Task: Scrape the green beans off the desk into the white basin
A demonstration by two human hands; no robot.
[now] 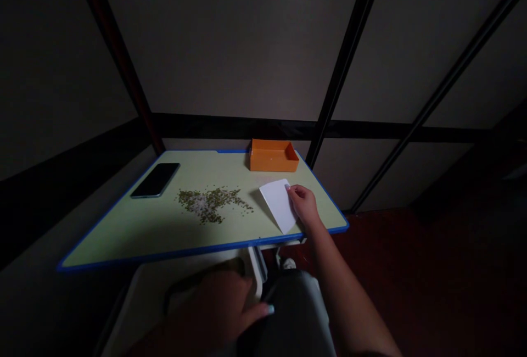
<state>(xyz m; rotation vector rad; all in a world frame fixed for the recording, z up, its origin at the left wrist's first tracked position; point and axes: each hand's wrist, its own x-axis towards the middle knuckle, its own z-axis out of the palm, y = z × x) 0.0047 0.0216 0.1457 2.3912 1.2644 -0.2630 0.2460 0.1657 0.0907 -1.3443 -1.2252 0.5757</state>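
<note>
My right hand (pixel 303 203) pinches the upper right edge of a white sheet of card or paper (pixel 279 203) between thumb and fingers. The sheet is tilted over the right part of the table, its lower corner near the front edge. To its left lies a loose scatter of small greenish-brown seeds or grains (pixel 209 203), with a paler patch in it. Below the table's front edge, near my lap, is my left hand (pixel 230 302), in shadow and apart from the seeds. Its thumb is stretched out; most of its fingers are hidden, and nothing shows in it.
An orange open-topped box (pixel 274 165) stands at the back right of the pale green, blue-edged table (pixel 164 241). A dark-screened phone (pixel 156 180) lies at the left. Behind rise panelled walls (pixel 230 44). A pale shelf or seat (pixel 152 291) is under the table.
</note>
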